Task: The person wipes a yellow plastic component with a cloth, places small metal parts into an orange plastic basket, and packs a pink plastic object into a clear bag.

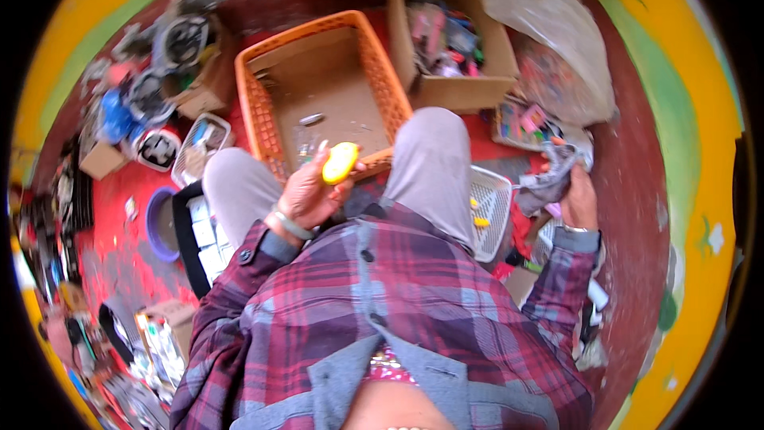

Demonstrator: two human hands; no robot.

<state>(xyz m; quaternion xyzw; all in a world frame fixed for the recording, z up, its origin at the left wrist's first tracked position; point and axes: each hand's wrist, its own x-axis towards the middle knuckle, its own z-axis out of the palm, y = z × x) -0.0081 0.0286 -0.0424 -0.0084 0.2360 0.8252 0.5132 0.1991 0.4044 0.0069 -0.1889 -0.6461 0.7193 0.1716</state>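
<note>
My left hand (306, 197) is closed around a small, smooth yellow oval piece (341, 162), held up over the near edge of an orange plastic basket (248, 115). What the yellow piece belongs to cannot be made out. Off to the right, my right hand (581, 203) grips a crumpled grey cloth (553, 183) beside a pile of small mixed items. Inside the orange basket, on its cardboard lining, lie a small silvery cylinder (312, 119) and a few tiny bits.
A cardboard box (458, 95) of colourful odds and ends stands behind my right knee, with a clear plastic bag (569, 56) beside it. A white mesh tray (495, 227) holds yellow pieces. Leftward are a purple basin (161, 227) and a white basket (185, 161).
</note>
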